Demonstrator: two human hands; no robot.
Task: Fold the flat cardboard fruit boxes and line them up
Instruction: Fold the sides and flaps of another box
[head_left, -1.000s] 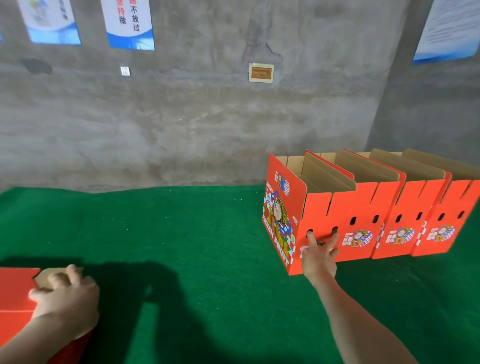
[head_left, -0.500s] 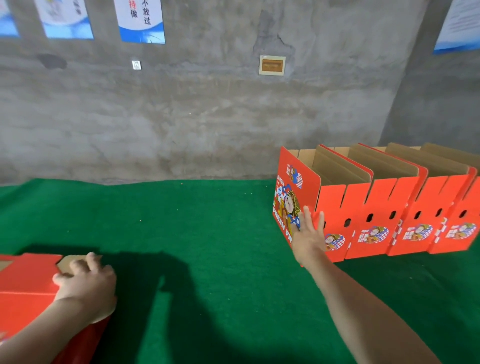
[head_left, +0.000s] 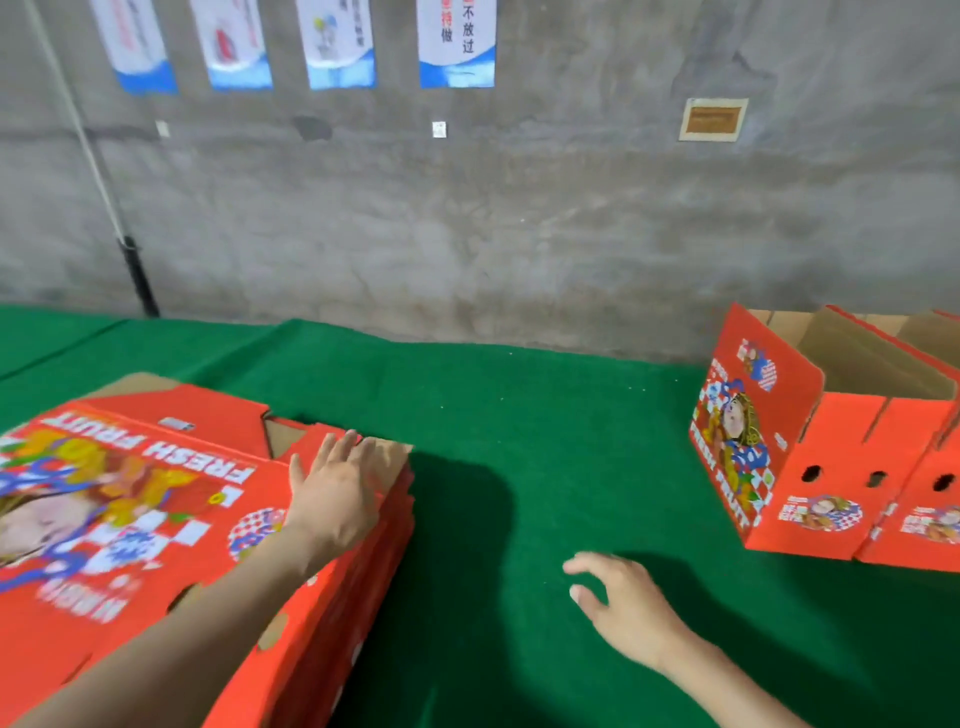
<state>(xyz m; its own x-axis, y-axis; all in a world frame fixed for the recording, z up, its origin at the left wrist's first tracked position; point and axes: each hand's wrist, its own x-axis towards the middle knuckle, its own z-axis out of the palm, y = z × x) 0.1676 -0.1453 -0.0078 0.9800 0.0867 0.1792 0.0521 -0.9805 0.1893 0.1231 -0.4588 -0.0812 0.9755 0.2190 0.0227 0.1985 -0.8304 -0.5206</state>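
A stack of flat red cardboard fruit boxes (head_left: 156, 499) printed "FRESH FRUIT" lies at the left on the green table (head_left: 519, 415). My left hand (head_left: 337, 493) rests on the stack's right end with fingers spread and straight. My right hand (head_left: 623, 608) hovers over the bare green cloth in the lower middle, fingers loosely curled, holding nothing. At the right edge stands a folded red box (head_left: 810, 457), open at the top, with a second folded box (head_left: 930, 509) partly cut off beside it.
A grey concrete wall (head_left: 519, 234) with several posters and a small plaque runs behind the table. A black pole with a white cord (head_left: 135, 270) stands at the back left. Green cloth lies between the stack and the folded boxes.
My right hand left the folded box and drew back to the lower middle. The view swung left, bringing the flat stack into sight. My left hand's fingers straightened on the stack.
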